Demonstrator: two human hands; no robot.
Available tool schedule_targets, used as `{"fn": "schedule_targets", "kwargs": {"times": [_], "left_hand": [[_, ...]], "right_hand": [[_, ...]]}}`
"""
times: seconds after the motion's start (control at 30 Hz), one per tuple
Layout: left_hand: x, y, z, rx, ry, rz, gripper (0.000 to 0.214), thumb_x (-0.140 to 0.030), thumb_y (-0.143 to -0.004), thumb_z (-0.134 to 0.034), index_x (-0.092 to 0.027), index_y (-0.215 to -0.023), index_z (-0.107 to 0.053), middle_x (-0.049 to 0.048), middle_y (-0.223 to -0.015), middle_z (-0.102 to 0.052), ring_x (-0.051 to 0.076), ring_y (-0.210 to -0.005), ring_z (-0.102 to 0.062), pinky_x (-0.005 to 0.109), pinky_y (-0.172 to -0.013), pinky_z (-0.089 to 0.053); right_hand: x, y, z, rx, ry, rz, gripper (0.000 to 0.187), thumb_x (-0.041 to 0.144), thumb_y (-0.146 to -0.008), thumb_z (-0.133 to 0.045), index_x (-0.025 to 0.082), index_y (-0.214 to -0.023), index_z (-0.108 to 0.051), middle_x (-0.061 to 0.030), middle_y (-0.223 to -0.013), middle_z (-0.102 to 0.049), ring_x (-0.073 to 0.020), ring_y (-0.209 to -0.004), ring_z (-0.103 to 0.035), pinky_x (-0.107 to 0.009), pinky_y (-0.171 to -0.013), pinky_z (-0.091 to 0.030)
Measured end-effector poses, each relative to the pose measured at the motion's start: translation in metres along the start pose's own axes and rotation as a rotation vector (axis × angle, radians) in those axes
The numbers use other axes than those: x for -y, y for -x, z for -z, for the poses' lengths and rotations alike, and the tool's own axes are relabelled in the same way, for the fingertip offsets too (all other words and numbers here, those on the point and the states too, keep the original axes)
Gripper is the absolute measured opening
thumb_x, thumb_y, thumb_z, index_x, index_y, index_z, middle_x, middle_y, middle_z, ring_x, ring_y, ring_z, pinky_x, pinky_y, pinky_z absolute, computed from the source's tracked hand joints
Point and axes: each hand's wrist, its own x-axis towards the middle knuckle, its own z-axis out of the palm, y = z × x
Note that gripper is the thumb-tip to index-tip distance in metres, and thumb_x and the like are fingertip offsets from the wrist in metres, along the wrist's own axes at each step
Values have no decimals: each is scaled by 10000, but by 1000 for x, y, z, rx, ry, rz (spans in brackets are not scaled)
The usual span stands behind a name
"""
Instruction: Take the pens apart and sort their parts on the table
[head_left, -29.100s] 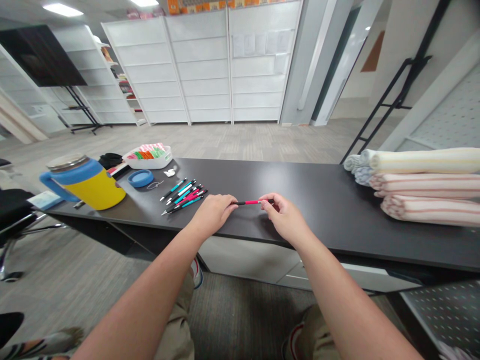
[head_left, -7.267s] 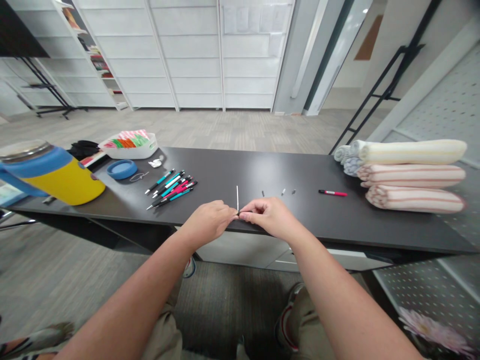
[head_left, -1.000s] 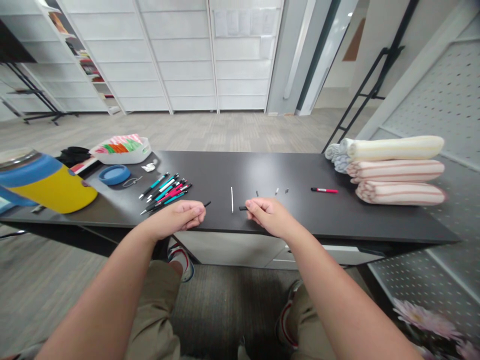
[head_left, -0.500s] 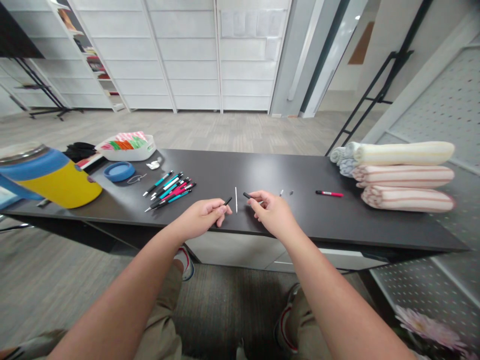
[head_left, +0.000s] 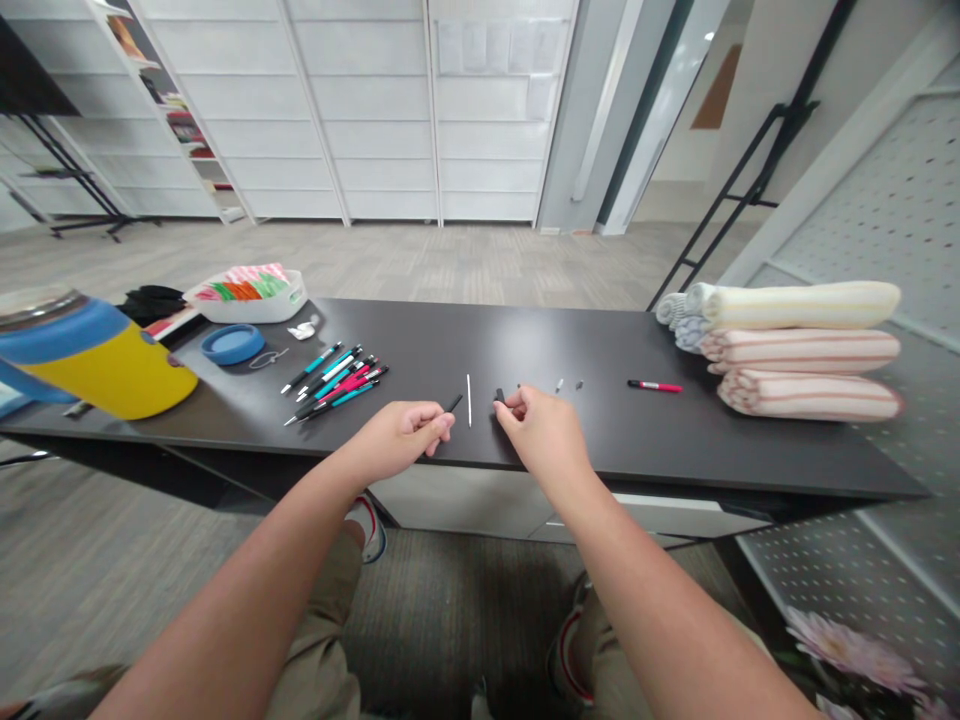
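Near the table's front edge, my left hand [head_left: 415, 430] is closed on a slim black pen part [head_left: 454, 403], its tip pointing up and right. My right hand [head_left: 544, 425] pinches another short black pen part [head_left: 500, 395] between thumb and fingers, just above the tabletop. Between the two hands a thin white pen refill [head_left: 469, 400] lies on the dark table [head_left: 450, 335]. Right of my right hand are a small clear-looking piece [head_left: 559, 385] and a tiny dark piece [head_left: 579, 385]. Farther right lies a red and black pen part [head_left: 655, 386].
Several teal, red and black pens [head_left: 337, 382] lie in a pile on the left. Behind them are a blue lid [head_left: 232, 344], a white tray [head_left: 289, 303] and a yellow and blue tumbler [head_left: 127, 365]. Rolled towels [head_left: 810, 345] are stacked at the right.
My right hand has turned, and the black part in it now stands more upright and slightly farther right. My left hand keeps its grip almost unmoved. The view has shifted slightly.
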Motion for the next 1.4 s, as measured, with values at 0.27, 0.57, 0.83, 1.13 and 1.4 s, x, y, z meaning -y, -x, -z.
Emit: {"fn": "schedule_targets", "kwargs": {"times": [0.27,0.57,0.83,1.13,1.4], "left_hand": [[-2,-4,-7,-56,-63,36,477,-569,-1014,-470,-200,-780,-660,-27,-631,-651,133,-593,-559,254,-588,-362],[-12,-15,-17,-194,-203,-95,404,-463,-1060,-432,-207,-839,-653,-24,-657,-635,144,-630,-581,264,-623,-355],[-24,-17,-30,-211,-646,-162,369,-460,-1081,-423,-206,-913,-631,55,-808,-703,204,-720,-651,292,-621,-328],[-28,-23,-34,-292,-626,-144,301,-447,-1068,-473,-230,-1115,-676,77,-1013,-760,226,-903,-698,298,-749,-455],[-17,-38,-34,-363,-620,-284,189,-265,-1041,-517,-205,-1042,-697,82,-1059,-718,243,-1009,-621,376,-920,-473]], "right_hand": [[5,-3,-3,9,161,-55,236,402,-944,-688,236,-779,-664,-43,-795,-770,-237,-723,-702,-329,-622,-357],[-1,-2,9,-3,-209,34,211,409,-974,-628,224,-1012,-721,-7,-785,-718,-178,-682,-647,-303,-683,-439],[-10,1,16,159,-648,88,398,508,-935,-663,235,-1218,-719,-8,-914,-729,-114,-563,-554,-258,-555,-450],[-17,-1,21,134,-547,73,290,462,-928,-664,240,-1073,-780,-33,-936,-784,-150,-619,-630,-279,-614,-489],[-31,-1,34,-28,-202,136,224,386,-953,-633,237,-1034,-780,-34,-926,-793,-173,-677,-666,-310,-748,-506]]}}
